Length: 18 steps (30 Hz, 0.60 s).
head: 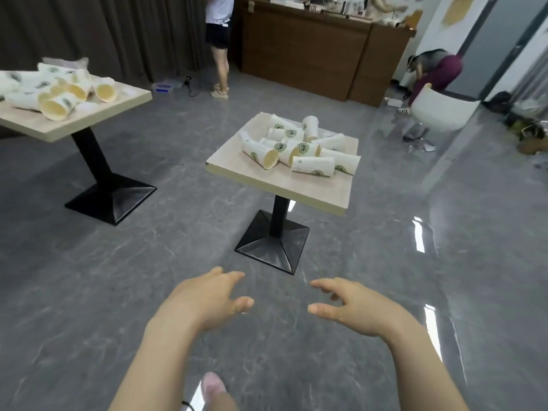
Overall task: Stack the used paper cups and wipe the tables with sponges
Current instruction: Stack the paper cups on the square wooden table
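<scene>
Several white paper cups (299,148) with green logos lie on their sides in a heap on a small square wooden table (267,179) ahead of me. A second wooden table (59,126) at the left carries another heap of toppled paper cups (59,93). My left hand (207,298) and my right hand (347,304) are stretched out in front of me over the floor, well short of the near table. Both hold nothing, with fingers loosely spread and slightly bent. No sponge is in view.
Grey glossy floor (148,262) lies between me and the tables, each on a black pedestal base (272,244). A person (219,43) stands at the back by a brown counter (311,48). Another person (436,72) bends by a white chair (439,111) at the right.
</scene>
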Available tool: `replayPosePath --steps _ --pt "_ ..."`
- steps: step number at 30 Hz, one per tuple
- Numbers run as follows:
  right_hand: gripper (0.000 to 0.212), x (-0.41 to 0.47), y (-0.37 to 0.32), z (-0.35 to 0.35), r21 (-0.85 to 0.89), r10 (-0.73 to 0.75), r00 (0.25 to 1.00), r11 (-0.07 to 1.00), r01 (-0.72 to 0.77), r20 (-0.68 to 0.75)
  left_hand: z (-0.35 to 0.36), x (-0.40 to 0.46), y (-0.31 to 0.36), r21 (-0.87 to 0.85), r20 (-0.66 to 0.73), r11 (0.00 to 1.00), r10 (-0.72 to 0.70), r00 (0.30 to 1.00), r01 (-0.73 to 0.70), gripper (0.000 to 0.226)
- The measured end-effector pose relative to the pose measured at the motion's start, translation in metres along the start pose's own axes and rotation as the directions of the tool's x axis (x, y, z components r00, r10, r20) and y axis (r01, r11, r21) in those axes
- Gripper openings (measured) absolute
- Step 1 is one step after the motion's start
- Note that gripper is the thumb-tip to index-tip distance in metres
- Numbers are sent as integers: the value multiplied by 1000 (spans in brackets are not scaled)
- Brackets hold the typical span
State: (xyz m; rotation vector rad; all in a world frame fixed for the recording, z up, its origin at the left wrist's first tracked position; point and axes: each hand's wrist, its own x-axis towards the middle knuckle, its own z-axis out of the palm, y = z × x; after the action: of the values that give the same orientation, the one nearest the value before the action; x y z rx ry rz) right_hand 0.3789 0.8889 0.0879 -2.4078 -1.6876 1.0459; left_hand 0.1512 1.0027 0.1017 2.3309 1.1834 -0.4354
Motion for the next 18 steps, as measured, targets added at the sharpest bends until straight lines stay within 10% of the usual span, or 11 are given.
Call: replayPosePath --steps 18 --pt "58 210 -9 -138 -8 170 975 985 -173 -144 -161 252 -5 202 14 959 201 979 -200 54"
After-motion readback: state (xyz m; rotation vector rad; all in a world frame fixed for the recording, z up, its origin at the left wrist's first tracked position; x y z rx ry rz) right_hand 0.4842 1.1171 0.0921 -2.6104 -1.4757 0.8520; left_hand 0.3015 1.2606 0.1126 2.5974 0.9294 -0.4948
